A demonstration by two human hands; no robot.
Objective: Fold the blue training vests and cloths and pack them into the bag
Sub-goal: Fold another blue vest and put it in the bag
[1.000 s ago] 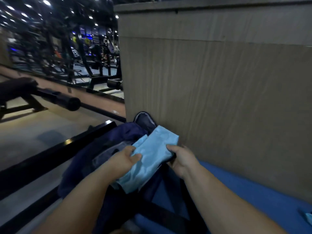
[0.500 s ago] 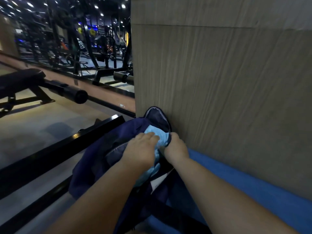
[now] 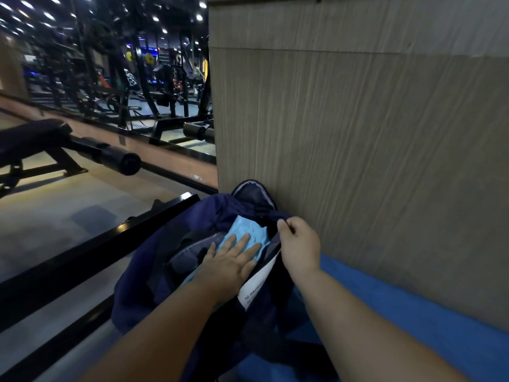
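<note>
left hand (image 3: 230,264) lies flat, fingers straight, pressing the light blue folded cloth (image 3: 249,234) inside the navy bag (image 3: 154,271); right hand (image 3: 298,244) pinches the bag's rim beside them.

Filmed from a single wide-angle camera at head height, aimed forward and down. Sat very near the bag (image 3: 143,285), close enough to catch both forearms running in from the bottom edge to the left hand (image 3: 231,260) and right hand (image 3: 298,244) at mid-frame. Faced a wood-grain panel (image 3: 358,161) at short range, filling the right and upper part of the frame. Took in a strip of the blue bench (image 3: 413,312) at lower right. Looked past the panel's left edge, across the floor (image 3: 68,216), to gym machines (image 3: 154,86) far off at upper left.
</note>
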